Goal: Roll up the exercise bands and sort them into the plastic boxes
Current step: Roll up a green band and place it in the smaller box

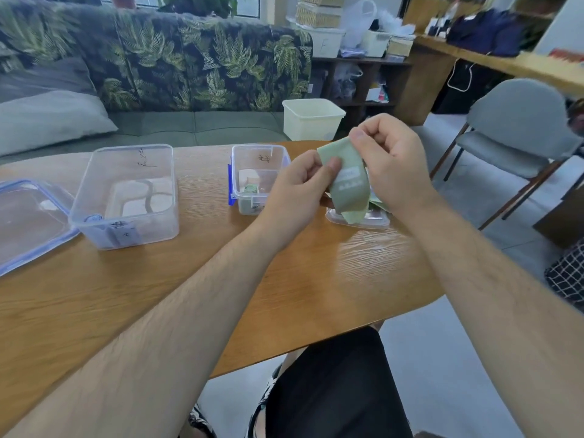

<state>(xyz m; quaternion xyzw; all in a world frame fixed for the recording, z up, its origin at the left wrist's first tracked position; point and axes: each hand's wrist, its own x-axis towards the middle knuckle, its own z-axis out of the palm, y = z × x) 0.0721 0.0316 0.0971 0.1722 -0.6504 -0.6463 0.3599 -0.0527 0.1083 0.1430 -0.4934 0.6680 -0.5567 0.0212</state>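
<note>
A pale green exercise band (349, 188) with white print hangs between my hands above the table's right side. My left hand (297, 188) pinches its left edge with the thumb on top. My right hand (390, 162) grips its upper end with curled fingers. Under the band sits a low clear tray (357, 221) holding more green bands, mostly hidden. A small clear box (249, 172) with blue clips holds a rolled green band (251, 188). A larger clear box (126, 197) to the left holds a rolled blue band (93, 219).
A clear lid with blue rim (28, 222) lies at the far left of the wooden table (316, 279). A white tub (311, 118) stands beyond the table's far edge. A grey chair (518, 128) is to the right, a leaf-print sofa (158, 64) behind.
</note>
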